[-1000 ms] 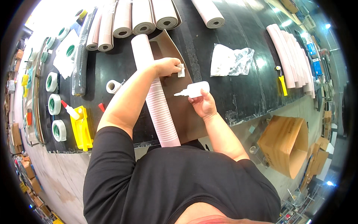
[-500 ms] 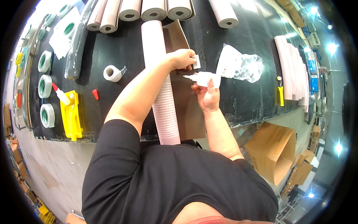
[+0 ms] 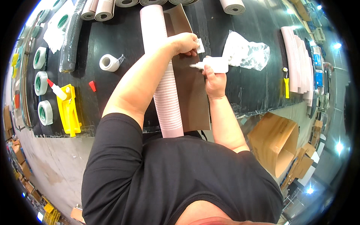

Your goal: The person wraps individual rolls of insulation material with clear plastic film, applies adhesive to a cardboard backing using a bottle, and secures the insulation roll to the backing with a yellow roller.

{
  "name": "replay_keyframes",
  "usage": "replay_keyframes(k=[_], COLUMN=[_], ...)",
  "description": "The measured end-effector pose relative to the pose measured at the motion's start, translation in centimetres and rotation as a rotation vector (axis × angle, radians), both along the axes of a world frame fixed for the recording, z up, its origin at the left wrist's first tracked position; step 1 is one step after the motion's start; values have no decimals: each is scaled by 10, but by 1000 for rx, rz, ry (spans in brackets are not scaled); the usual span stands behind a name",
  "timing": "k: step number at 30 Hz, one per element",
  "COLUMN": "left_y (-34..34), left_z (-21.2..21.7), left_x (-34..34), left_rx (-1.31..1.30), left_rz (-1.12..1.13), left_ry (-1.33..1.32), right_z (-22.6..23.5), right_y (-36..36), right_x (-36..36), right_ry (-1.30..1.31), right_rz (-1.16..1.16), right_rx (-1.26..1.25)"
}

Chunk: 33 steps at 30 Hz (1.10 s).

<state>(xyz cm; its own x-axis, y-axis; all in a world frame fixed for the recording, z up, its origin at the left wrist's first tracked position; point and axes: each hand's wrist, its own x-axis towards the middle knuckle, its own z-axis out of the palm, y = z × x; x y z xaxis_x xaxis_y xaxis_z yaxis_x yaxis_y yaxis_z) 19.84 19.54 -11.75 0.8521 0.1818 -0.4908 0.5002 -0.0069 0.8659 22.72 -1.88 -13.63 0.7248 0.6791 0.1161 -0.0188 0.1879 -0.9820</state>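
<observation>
My left hand (image 3: 186, 44) is closed on a small white label (image 3: 200, 45), pinched by its edge above the brown sheet (image 3: 191, 93). That sheet is the loose flap of a partly unrolled pink ribbed mat (image 3: 168, 101), lying lengthwise before me under my left forearm. My right hand (image 3: 215, 85) grips a white squeeze bottle (image 3: 218, 64), held sideways with its thin nozzle pointing left over the sheet, just below the label. The nozzle is uncapped. A red cap (image 3: 92, 86) lies on the black table, left of the mat.
A roll of clear film (image 3: 109, 63) and a yellow tray (image 3: 68, 116) with a second bottle (image 3: 59, 92) are at left, near green-cored tape rolls (image 3: 45, 112). Crumpled plastic bags (image 3: 245, 52) lie right. Rolled mats (image 3: 104, 11) line the far side; a carton (image 3: 272, 140) stands at right.
The whole view has shifted, so the table sits higher in it. My right hand has turned and drawn the bottle slightly right; my left hand keeps its place over the sheet with the label.
</observation>
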Motion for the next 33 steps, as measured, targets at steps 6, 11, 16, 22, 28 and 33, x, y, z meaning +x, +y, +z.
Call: replay_keyframes(k=[6, 11, 16, 22, 28, 33], left_y=[-3, -3, -4, -3, -3, -3], left_z=[1, 6, 9, 9, 6, 0], left_x=[3, -1, 0, 1, 1, 3], left_rx=[57, 88, 63, 56, 77, 44], left_rz=[-42, -83, -70, -61, -43, -34], left_ry=[26, 50, 77, 72, 56, 32], right_z=[-10, -11, -19, -13, -11, -15], right_y=[0, 1, 0, 4, 5, 4], right_x=[14, 12, 12, 8, 8, 8], right_ry=[-174, -363, -401, -421, -444, -391], right_rz=[60, 15, -16, -20, -15, -31], right_rx=[-94, -196, -199, -193, -203, -163])
